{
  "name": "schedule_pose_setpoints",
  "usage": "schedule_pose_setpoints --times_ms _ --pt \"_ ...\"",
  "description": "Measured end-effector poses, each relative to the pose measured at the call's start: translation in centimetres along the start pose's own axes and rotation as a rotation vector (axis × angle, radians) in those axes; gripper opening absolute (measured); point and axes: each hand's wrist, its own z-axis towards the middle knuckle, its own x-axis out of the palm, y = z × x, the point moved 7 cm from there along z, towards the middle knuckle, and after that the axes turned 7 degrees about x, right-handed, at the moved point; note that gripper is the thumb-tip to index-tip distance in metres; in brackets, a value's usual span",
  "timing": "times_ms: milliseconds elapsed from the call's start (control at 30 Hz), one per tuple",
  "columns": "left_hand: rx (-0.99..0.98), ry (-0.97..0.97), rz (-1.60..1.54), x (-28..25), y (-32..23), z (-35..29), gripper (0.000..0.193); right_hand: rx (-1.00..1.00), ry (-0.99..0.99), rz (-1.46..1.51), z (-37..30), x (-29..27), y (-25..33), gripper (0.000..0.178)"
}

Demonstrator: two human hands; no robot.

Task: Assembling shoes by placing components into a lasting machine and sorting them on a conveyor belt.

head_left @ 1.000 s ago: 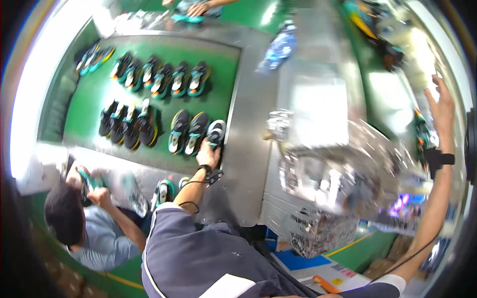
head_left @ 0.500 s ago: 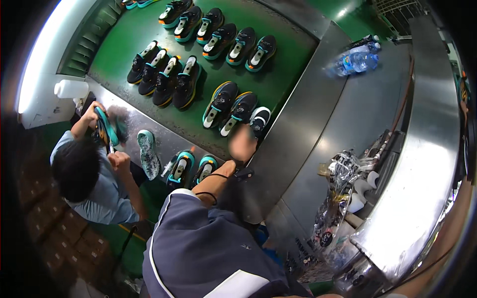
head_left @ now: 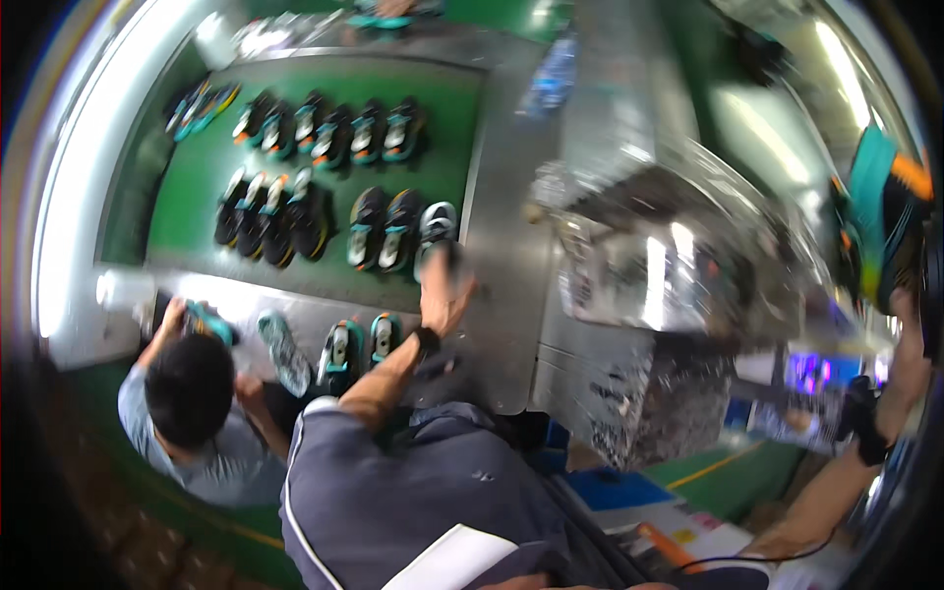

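Note:
My left hand point(head_left: 447, 300) reaches over the green work surface point(head_left: 334, 202) to the near end of a black shoe with white trim point(head_left: 438, 224). Its fingers are smeared, so I cannot tell whether they grip that shoe. At the far right edge my right hand point(head_left: 907, 310) is closed round the lower end of a black shoe with a teal sole and orange patch point(head_left: 870, 202), held up off any surface. Beside my left hand stand two black shoes with teal trim point(head_left: 397, 234). Further left is a row of several black shoes point(head_left: 265, 221).
A co-worker point(head_left: 197, 413) at the left handles a teal-soled shoe point(head_left: 209, 323). Near them a pale teal sole point(head_left: 283, 349) lies on the metal ledge point(head_left: 231, 295). A shiny box-like metal housing point(head_left: 639, 285) stands right of my left arm. A plastic bottle point(head_left: 554, 74) lies beyond.
The view has swung right, bringing my right forearm and its raised shoe into sight. My left hand stays by the white-trimmed shoe. The co-worker's shoe is lower.

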Motion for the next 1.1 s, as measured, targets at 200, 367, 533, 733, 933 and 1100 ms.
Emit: schedule_pose_setpoints --times_ms 200,367,533,733,933,1100 --pt "-0.351 1.435 -1.433 -0.4 -25.1 -12.7 0.068 -0.162 0.135 0.278 -20.3 -0.5 7.0 0.033" --pt "-0.329 1.972 -1.716 -2.9 -41.2 -22.1 0.081 -0.021 0.34 0.149 -36.1 -2.6 5.2 0.034" --pt "-0.356 2.318 -1.429 -1.0 -45.7 -35.2 0.06 0.391 -0.153 0.028 -52.2 -5.9 2.7 0.038" --pt "-0.06 2.289 -1.234 -1.5 -50.3 -51.9 0.042 1.089 -0.972 0.943 -78.3 -2.6 2.1 0.083" --pt "0.878 2.298 -0.968 -6.9 -48.8 -71.9 0.069 1.504 -1.622 0.555 -96.4 -5.3 7.5 0.055" --pt "0.978 2.53 -0.709 -4.5 -46.7 -87.2 0.058 1.677 -2.016 0.277 -110.8 -3.9 14.2 0.046"
